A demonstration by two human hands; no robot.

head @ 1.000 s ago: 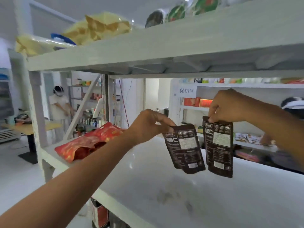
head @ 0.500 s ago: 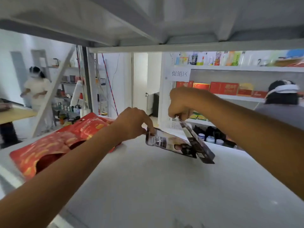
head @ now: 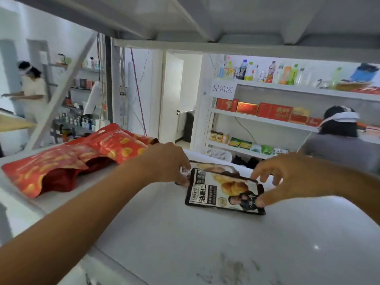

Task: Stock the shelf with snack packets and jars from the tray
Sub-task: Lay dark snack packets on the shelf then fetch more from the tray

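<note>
The near packet (head: 222, 192) and far packet (head: 213, 167), tilted in the air 0.5 s ago, now lie flat and overlapping on the shelf (head: 185, 243), right of the red bags (head: 67, 163). The right hand (head: 287, 177) presses its thumb on the near packet, fingers loose. Whether the left hand (head: 168, 163) pinches or only touches the far packet, I cannot tell. Placing these 2 looks almost finished; the next move calls for letting go and withdrawing without dragging them.

Packets (head: 224, 192) now flat on shelf (head: 185, 243)
</note>
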